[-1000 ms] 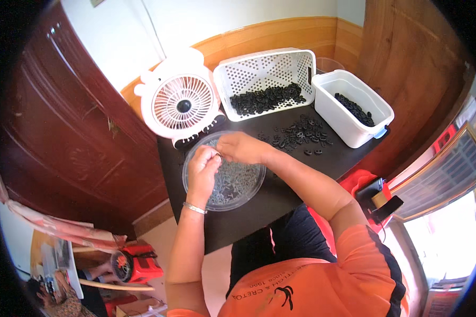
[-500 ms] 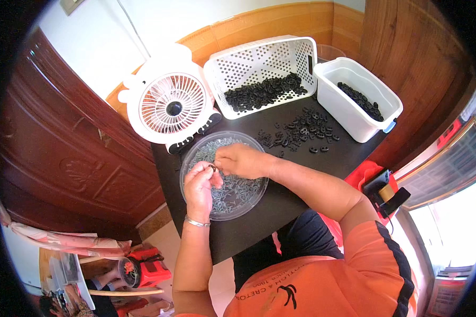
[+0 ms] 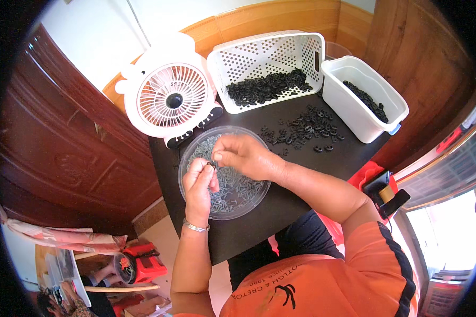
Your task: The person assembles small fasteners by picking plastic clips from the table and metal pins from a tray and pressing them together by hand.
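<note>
here, a white electric fan (image 3: 174, 100) stands upper left. near centre, the left hand (image 3: 199, 182), fingers curled in, pinches a small black piece (image 3: 211, 164) above a round clear tray (image 3: 232, 217) of slender grey pieces (image 3: 228, 196); the right hand (image 3: 246, 157) is half-curled just beside, its grip impossible to tell. a perforated basket (image 3: 264, 58) is upper centre, a white bin (image 3: 349, 112) upper right.

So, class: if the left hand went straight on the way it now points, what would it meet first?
Probably the right hand, which is just beyond the small black part that the left hand pinches, though this view leaves the depth between them unclear.
</note>
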{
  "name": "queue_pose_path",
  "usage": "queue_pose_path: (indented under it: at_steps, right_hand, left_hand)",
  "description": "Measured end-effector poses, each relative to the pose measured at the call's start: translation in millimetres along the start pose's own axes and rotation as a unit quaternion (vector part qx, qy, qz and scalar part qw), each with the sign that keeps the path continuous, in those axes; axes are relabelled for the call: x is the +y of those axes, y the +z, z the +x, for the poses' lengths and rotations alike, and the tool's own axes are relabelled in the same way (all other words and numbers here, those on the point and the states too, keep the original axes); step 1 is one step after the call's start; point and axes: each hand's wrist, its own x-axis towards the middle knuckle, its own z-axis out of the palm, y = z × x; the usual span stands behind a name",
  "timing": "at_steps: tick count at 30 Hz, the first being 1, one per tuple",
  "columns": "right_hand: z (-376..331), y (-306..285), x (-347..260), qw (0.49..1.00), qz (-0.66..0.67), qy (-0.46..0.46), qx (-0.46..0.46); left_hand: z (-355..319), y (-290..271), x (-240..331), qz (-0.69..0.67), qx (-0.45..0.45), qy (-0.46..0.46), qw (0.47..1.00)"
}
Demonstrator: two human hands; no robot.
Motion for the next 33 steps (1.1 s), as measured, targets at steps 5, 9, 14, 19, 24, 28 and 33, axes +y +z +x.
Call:
queue_pose_path:
  at_steps: [5, 9, 14, 19, 24, 28, 33]
  right_hand:
    - [-1.8, 3.2, -3.6, 0.997, -0.073, 0.009, -0.010]
    - [-2.3, 2.8, -3.7, 0.995, -0.097, 0.010, -0.003]
    - [-2.8, 1.6, -3.3, 0.992, -0.125, -0.008, 0.003]
    - [-2.9, 1.8, -3.6, 0.987, -0.159, -0.027, 0.013]
    - [-3.2, 1.4, -4.1, 0.982, -0.187, -0.029, 0.020]
    - [-3.9, 3.1, -2.4, 0.979, -0.198, -0.044, 0.030]
    - [-6.6, 2.3, -6.2, 0.972, -0.229, -0.053, 0.032]
  left_hand:
    - [-2.6, -0.2, -1.8, 0.038, -0.006, 0.032, 0.999]
    - [-4.2, 1.8, 0.3, 0.044, -0.009, 0.041, 0.998]
    - [-3.6, 0.0, 0.3, 0.076, -0.007, 0.056, 0.995]
    - [-4.3, 0.1, 1.3, 0.130, 0.008, 0.062, 0.989]
    - [-3.9, -0.7, 1.0, 0.144, 0.008, 0.068, 0.987]
    - [-4.7, -0.3, 1.0, 0.161, 0.016, 0.068, 0.985]
    - [-5.6, 5.0, 0.3, 0.178, 0.025, 0.073, 0.981]
